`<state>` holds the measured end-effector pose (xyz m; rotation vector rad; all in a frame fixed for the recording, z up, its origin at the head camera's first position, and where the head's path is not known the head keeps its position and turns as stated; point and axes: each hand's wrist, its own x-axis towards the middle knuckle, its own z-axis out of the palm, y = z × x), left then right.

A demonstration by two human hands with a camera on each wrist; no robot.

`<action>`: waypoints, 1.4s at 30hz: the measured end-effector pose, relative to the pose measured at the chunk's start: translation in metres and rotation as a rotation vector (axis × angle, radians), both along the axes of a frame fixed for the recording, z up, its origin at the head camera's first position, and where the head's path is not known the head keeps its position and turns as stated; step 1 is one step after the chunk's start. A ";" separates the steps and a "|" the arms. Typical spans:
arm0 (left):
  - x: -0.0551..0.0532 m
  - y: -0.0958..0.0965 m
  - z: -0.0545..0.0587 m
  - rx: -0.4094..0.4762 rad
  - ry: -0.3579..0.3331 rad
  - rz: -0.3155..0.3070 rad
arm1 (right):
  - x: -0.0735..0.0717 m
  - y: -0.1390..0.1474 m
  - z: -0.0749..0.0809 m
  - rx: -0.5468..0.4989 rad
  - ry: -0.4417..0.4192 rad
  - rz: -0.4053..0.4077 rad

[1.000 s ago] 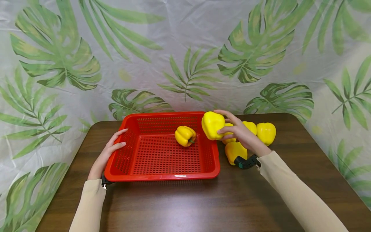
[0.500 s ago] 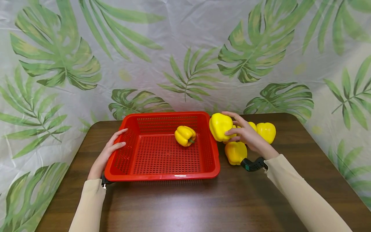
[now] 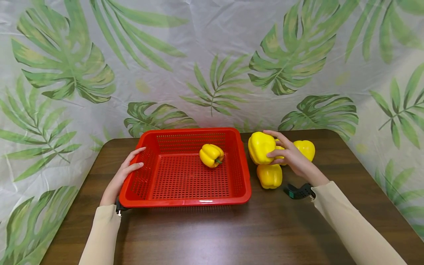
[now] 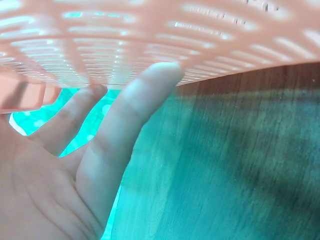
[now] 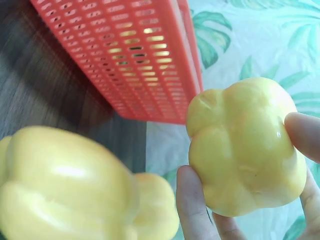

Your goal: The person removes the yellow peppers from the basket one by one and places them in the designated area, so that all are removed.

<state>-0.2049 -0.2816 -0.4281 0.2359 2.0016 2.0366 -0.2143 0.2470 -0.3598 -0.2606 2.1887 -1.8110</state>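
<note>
Thumb and fingers of my left hand [image 3: 122, 173] lie against the left side of a red slotted plastic basket [image 3: 188, 202]. In the left wrist view the thumb [image 4: 117, 127] is nearly straight, its tip against the slotted wall. Just right of the basket, my right hand [image 3: 293, 156] grips a yellow bell pepper [image 3: 261, 148] with thumb and fingers on its sides. Whether this pepper touches the table cannot be told. Another yellow bell pepper [image 3: 212, 155] with a green stem lies inside the basket.
Beside the held pepper stand more yellow bell peppers, including one in front [image 3: 269, 176] and one to the right [image 3: 304, 150]; others are partly hidden by the right hand. The dark wooden table [image 3: 205, 235] ends at a leaf-patterned cloth [image 3: 218, 66].
My right hand has moved right and slightly down with the bell pepper, from the basket's right rim to beside the other peppers. The left hand and basket have stayed put.
</note>
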 end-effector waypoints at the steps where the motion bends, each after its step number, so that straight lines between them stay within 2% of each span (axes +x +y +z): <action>1: 0.000 0.000 0.000 -0.001 0.001 0.000 | 0.001 0.002 -0.001 -0.004 0.001 0.000; 19: 0.001 0.000 0.000 -0.014 0.005 0.004 | 0.010 0.033 -0.014 -0.018 0.023 -0.010; 34: 0.000 0.000 0.000 -0.007 0.010 0.003 | 0.019 0.057 -0.023 0.050 0.063 -0.024; 42: 0.001 0.001 0.001 -0.009 0.013 -0.003 | 0.022 0.067 -0.029 0.077 0.053 -0.053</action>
